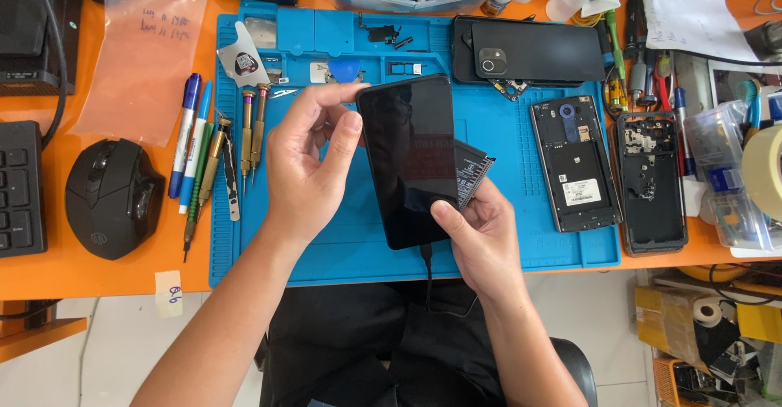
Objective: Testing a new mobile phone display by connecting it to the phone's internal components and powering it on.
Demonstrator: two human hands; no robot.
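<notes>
I hold a black smartphone [411, 158] upright over the blue work mat [505, 130], its dark screen facing me. My left hand [305, 167] grips its left edge near the top, thumb on the screen side. My right hand [481, 232] holds the lower right corner and also pinches a flat black battery [474, 171] behind the phone. A thin black cable [428, 281] hangs from the phone's bottom edge toward my lap.
Screwdrivers [252, 126], tweezers and pens [189, 130] lie at the mat's left edge. A black mouse [114, 198] and keyboard [18, 187] sit far left. Two opened phone bodies [574, 162] [652, 180] and a black phone [529, 50] lie to the right. Tape roll [766, 171] at right edge.
</notes>
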